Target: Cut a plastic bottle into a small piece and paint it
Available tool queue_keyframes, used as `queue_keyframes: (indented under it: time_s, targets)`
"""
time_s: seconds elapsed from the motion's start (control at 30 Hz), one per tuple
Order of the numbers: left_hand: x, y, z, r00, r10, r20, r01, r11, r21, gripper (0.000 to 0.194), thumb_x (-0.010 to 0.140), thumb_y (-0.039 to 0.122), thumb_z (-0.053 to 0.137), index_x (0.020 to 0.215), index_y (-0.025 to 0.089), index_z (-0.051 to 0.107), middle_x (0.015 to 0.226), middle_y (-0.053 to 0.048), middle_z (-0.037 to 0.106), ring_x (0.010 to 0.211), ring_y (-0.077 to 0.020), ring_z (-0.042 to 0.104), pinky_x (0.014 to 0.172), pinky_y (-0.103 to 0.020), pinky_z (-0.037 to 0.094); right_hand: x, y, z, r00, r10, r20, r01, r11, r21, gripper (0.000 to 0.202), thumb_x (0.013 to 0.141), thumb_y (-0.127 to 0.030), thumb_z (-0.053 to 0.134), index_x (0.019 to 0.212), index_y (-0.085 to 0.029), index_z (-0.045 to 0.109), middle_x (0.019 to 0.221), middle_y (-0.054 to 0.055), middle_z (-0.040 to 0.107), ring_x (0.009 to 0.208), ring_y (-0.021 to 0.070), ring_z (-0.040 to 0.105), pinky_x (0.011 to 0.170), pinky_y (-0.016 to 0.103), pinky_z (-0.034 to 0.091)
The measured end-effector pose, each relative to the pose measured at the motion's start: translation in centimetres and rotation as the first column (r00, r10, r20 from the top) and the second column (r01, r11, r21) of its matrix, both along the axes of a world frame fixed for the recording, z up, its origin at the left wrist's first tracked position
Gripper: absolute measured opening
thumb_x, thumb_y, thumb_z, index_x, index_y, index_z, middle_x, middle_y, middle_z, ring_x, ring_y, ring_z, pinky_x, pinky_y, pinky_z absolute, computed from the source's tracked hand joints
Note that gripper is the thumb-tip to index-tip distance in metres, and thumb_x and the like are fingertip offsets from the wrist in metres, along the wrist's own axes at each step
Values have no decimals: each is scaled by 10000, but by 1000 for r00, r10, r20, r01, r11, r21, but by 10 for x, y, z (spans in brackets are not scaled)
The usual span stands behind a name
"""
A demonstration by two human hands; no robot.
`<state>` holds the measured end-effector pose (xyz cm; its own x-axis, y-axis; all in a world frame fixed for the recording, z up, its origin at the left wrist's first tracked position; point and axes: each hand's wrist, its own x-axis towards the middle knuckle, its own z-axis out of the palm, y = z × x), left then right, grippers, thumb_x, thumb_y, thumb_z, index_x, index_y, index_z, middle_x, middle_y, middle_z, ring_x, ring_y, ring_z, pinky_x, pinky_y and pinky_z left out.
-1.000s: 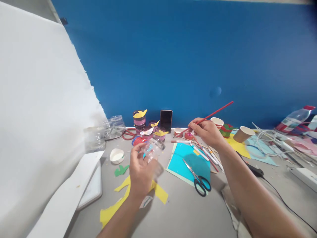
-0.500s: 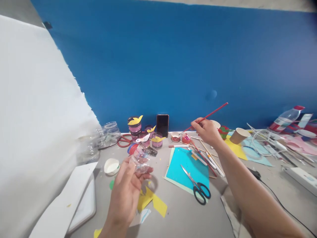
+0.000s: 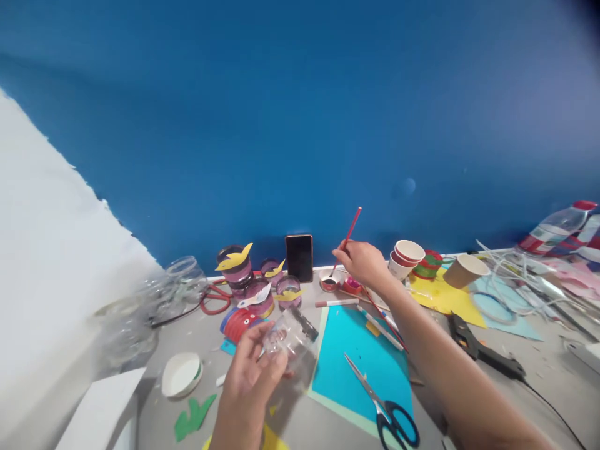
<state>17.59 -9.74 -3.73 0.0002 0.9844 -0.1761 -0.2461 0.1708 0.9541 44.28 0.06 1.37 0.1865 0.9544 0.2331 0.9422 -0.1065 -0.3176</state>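
in the head view, the right hand (image 3: 368,262) pinches a red brush (image 3: 353,225) between its fingers, bristles down at the paint cup (image 3: 330,283), just beyond the far edge of the blue sheet (image 3: 337,337). the left hand (image 3: 253,375) has its fingers curled around a clear plastic cup (image 3: 287,336), above the desk (image 3: 307,428) at the blue sheet's left edge. dipping only the tip, then dragging it along the lip, should shed drips. purple jars (image 3: 241,277) crowd in left of the blue sheet; flat scissors (image 3: 375,397) lie on it, so the lane over it seems roomier.
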Motion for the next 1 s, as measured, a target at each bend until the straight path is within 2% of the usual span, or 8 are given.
queue_keyframes:
  time_s: [0.2, 0.43, 0.57, 0.77, 1.0]
  targets:
    - [3, 8, -18, 996, -79, 49, 82, 995, -61, 561, 650, 504, 934, 1092, 263, 688, 982, -58, 786, 771, -240, 743, 610, -298, 576, -4, 15, -15, 998, 6, 70, 0, 996, -84, 361, 1046, -420, 482, 966, -204, 759, 990, 128, 813, 905, 277, 743, 685, 316, 423]
    - [-4, 10, -25, 994, -71, 82, 81, 988, -132, 581, 621, 491, 956, 1093, 258, 709, 1013, -75, 782, 780, -259, 737, 761, -392, 615, 0, 17, -21, 998, 9, 62, -3, 995, -95, 357, 1040, -416, 495, 931, -193, 752, 960, 130, 812, 865, 268, 740, 673, 316, 405]
    - [-2, 10, -26, 990, -49, 130, 69, 986, -153, 635, 569, 483, 981, 1090, 257, 699, 1061, -90, 785, 909, -320, 759, 723, -371, 614, 5, 15, -20, 1000, -5, 15, 6, 999, -51, 351, 1040, -428, 502, 930, -200, 746, 964, 109, 812, 879, 250, 734, 689, 303, 402]
    - [1, 10, -26, 981, -70, 181, 97, 984, -150, 558, 674, 440, 939, 1104, 234, 648, 927, -52, 784, 670, -236, 726, 574, -308, 563, 21, 14, -22, 990, -91, -103, 98, 994, 57, 331, 1004, -453, 547, 883, -207, 732, 889, 99, 796, 839, 250, 721, 658, 302, 372]
    - [4, 10, -32, 966, -116, 232, 155, 975, -157, 553, 707, 475, 910, 1133, 227, 661, 879, -67, 777, 646, -240, 712, 584, -339, 558, 40, 22, -33, 943, -125, -310, 185, 968, 171, 382, 960, -500, 563, 737, -214, 688, 743, 64, 769, 709, 214, 688, 634, 293, 389]
